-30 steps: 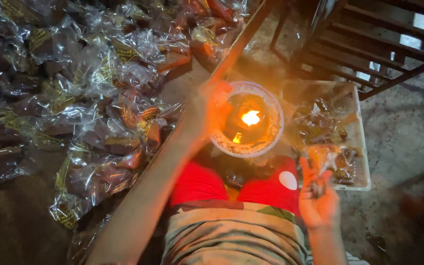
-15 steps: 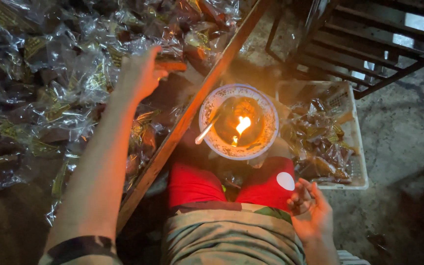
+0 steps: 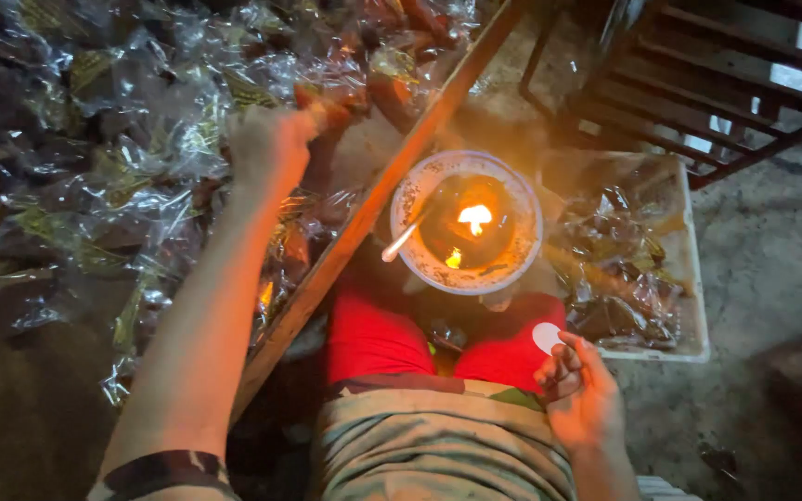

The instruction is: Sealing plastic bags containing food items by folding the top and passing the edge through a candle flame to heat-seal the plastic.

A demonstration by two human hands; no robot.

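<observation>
My left hand (image 3: 271,144) reaches out over a big heap of clear plastic packets (image 3: 95,158) and closes on an orange-brown packet (image 3: 331,107) at the heap's near edge. My right hand (image 3: 582,399) rests by my red shorts (image 3: 373,339), fingers half curled, with nothing visible in it. Between my knees stands a round white bowl (image 3: 420,190) with a small burning flame (image 3: 473,218) in it and a pale stick (image 3: 401,243) leaning over its left rim.
A wooden plank (image 3: 364,218) runs diagonally between the packet heap and the bowl. A white tray (image 3: 693,278) with several wrapped packets sits on the right. A dark wooden frame (image 3: 698,83) stands at the upper right on the concrete floor.
My left hand went from the bowl out to the packet heap and now grips a packet. My right hand dropped from beside the tray down to my lap.
</observation>
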